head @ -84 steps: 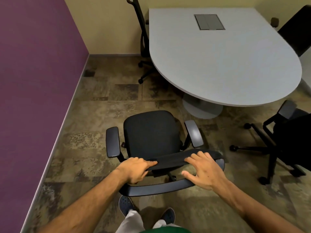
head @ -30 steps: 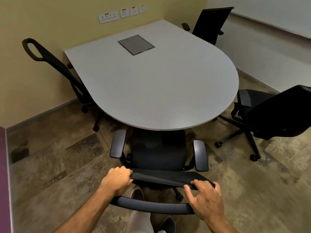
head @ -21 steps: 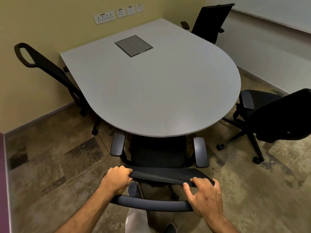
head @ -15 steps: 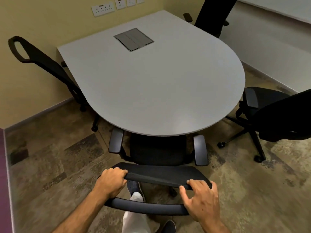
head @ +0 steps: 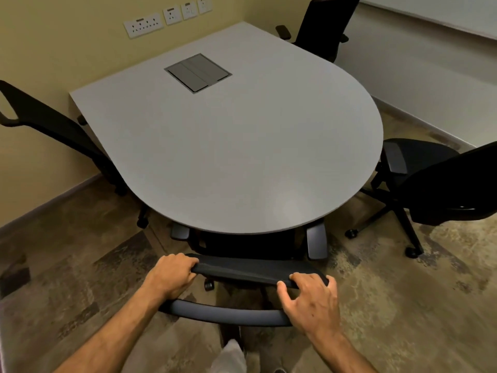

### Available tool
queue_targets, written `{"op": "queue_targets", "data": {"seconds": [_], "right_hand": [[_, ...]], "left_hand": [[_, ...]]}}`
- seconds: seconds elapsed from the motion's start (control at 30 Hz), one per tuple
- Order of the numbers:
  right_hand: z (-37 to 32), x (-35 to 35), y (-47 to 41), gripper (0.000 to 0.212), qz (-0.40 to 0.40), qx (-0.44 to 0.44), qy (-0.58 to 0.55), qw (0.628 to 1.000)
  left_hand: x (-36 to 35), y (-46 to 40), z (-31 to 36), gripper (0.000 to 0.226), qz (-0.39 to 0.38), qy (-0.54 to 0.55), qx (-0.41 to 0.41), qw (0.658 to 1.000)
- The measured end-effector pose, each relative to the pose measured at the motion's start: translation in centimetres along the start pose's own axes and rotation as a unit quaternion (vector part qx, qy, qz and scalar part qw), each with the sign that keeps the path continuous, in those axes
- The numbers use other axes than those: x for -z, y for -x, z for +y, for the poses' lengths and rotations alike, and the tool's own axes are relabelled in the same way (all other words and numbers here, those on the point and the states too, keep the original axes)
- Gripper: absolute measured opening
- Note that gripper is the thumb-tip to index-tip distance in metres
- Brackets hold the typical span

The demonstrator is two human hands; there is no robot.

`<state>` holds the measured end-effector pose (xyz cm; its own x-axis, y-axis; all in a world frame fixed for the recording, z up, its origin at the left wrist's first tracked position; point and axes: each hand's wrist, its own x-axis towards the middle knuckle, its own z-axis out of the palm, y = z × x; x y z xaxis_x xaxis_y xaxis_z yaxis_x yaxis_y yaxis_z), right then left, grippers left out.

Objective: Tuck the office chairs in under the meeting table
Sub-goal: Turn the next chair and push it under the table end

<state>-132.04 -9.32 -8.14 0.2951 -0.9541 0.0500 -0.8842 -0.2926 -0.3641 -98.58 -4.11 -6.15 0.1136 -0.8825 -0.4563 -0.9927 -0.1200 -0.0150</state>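
Note:
A grey meeting table with a rounded near end fills the middle of the view. A black office chair stands right in front of me, its seat almost wholly under the table's rounded edge and only the armrest ends showing. My left hand grips the left end of the chair's backrest top. My right hand holds the right end, thumb under the edge. Three more black chairs stand around the table: one at the left, one at the right, one at the far side.
The right chair stands out from the table with its wheeled base on the patterned carpet. A metal cable hatch is set in the tabletop. Wall sockets line the yellow wall behind. My leg and shoe show below the chair.
The chair has rolled forward from open floor until its seat went under the table's rounded end. Both hands stayed on the backrest top and moved forward with it.

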Motion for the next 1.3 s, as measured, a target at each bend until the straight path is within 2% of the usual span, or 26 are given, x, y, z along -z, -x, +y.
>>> {"op": "queue_targets", "data": {"seconds": [0.4,0.7,1.07,1.3], "right_hand": [[-4.7,-1.3,-6.4,0.037,-0.036,0.019,0.025,0.999],[-4.3,0.0,-10.8,0.042,-0.053,0.030,0.028,0.998],[-6.7,-1.1,-13.1,0.051,-0.092,0.020,0.042,0.995],[-6.3,-0.5,-12.3,0.057,-0.082,-0.002,-0.014,0.997]], "left_hand": [[3.1,-7.1,-6.4,0.056,-0.038,0.087,-0.063,0.994],[3.4,-9.1,-6.3,0.063,-0.011,0.121,-0.090,0.988],[4.4,-9.0,-8.6,0.061,-0.006,0.134,-0.061,0.989],[5.4,-9.4,-7.3,0.080,-0.007,0.123,-0.137,0.983]]}}
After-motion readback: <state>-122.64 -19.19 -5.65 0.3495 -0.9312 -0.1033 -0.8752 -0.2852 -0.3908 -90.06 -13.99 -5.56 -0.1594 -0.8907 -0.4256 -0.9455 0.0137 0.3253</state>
